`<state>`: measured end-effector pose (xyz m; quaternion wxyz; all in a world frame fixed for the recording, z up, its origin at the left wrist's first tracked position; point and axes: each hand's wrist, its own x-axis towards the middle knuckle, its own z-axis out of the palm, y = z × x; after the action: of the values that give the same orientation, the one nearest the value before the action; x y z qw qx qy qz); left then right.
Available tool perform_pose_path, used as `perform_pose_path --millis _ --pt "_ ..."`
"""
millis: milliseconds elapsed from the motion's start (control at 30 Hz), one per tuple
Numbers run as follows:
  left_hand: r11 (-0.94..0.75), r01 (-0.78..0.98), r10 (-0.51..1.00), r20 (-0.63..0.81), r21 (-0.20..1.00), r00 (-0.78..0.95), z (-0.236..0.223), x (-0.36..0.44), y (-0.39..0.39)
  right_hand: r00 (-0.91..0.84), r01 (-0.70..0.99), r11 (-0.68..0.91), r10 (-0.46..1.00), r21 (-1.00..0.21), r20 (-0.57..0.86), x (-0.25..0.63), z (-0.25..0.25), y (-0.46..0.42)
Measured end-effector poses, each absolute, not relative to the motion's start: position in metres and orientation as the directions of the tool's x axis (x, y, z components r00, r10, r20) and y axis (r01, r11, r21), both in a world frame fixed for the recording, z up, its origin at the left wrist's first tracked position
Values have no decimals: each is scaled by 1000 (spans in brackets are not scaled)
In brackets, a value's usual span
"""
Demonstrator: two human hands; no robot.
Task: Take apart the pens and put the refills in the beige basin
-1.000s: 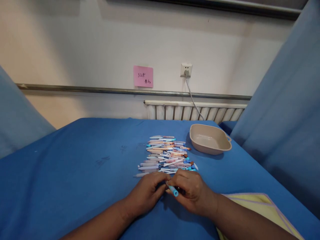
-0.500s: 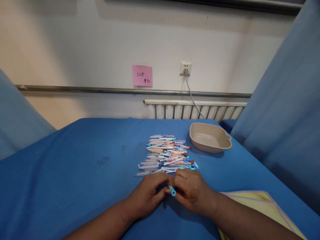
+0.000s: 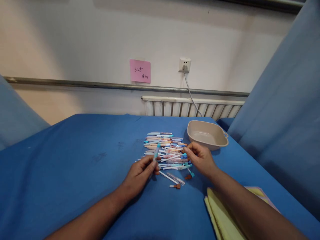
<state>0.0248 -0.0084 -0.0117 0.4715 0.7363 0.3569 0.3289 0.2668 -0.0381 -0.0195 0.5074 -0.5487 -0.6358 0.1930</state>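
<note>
My left hand (image 3: 142, 171) is closed around a pale blue pen barrel (image 3: 156, 152) with a teal end, held upright and tilted. Over the right end of a pile of pens (image 3: 165, 145), my right hand (image 3: 201, 157) has its thumb and fingers pinched together; whatever is between them is too small to make out. In front of the pile lie a white refill-like stick (image 3: 168, 176), a clear tube (image 3: 176, 179) and a brown cap-like piece (image 3: 178, 186) with a white stem. A teal piece (image 3: 191, 174) lies nearby, beside another brown one.
A beige plastic basin (image 3: 207, 133) stands at the back right. Under my right forearm lies a folded yellow cloth (image 3: 222, 213). Blue sheeting (image 3: 75, 160) covers the table, with a radiator (image 3: 175, 108) behind it and blue curtains (image 3: 280, 100) at the sides.
My hands were together at the front around a blue pen part. Now they are apart: the left lifts the barrel, the right has moved to the pile's right end. Loose pieces are now uncovered.
</note>
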Motion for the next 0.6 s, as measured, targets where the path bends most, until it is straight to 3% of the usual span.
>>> perform_pose_path --millis 200,400,600 --pt "7 -43 919 10 999 395 -13 25 -5 -101 682 302 941 -666 323 274 -21 -35" --pt "106 -233 953 -32 967 302 -8 25 1 -252 775 175 967 -608 -43 299 -21 -36" --pt "140 -243 940 -52 960 337 -11 26 0 -329 789 157 924 -593 -193 317 -16 -42"
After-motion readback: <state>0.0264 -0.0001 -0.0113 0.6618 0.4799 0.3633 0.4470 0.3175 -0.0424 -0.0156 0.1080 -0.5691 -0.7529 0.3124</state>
